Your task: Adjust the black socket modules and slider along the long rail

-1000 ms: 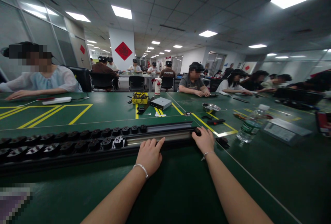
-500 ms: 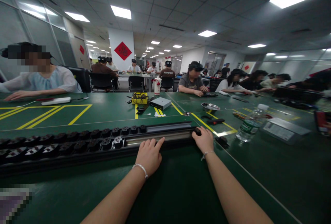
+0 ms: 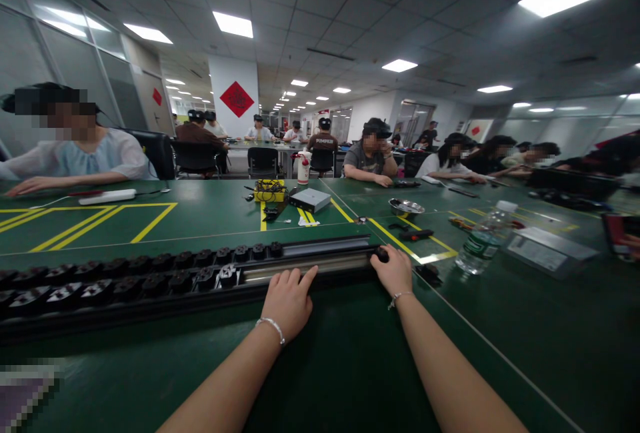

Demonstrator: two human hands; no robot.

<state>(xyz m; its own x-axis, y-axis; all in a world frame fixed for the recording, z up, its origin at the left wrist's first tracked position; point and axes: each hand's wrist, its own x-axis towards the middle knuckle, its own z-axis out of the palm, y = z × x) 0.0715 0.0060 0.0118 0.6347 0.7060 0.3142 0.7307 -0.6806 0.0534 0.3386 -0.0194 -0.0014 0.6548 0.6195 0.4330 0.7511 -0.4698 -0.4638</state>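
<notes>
A long black rail (image 3: 320,246) lies across the green table (image 3: 350,366) in front of me, with several black clip-like parts (image 3: 150,273) seated along its left stretch. My left hand (image 3: 289,300) rests on the rail's near edge, fingers curled and the index finger stretched along the silver channel (image 3: 305,265). At the rail's right end my right hand (image 3: 396,270) is closed around a small black part (image 3: 381,254).
A water bottle (image 3: 483,240), a flat grey box (image 3: 547,245), a metal bowl (image 3: 406,206) and small black tools lie to the right. Farther back sit a yellow box of cables (image 3: 271,189) and a grey device (image 3: 311,199). Other people sit at this table and beyond.
</notes>
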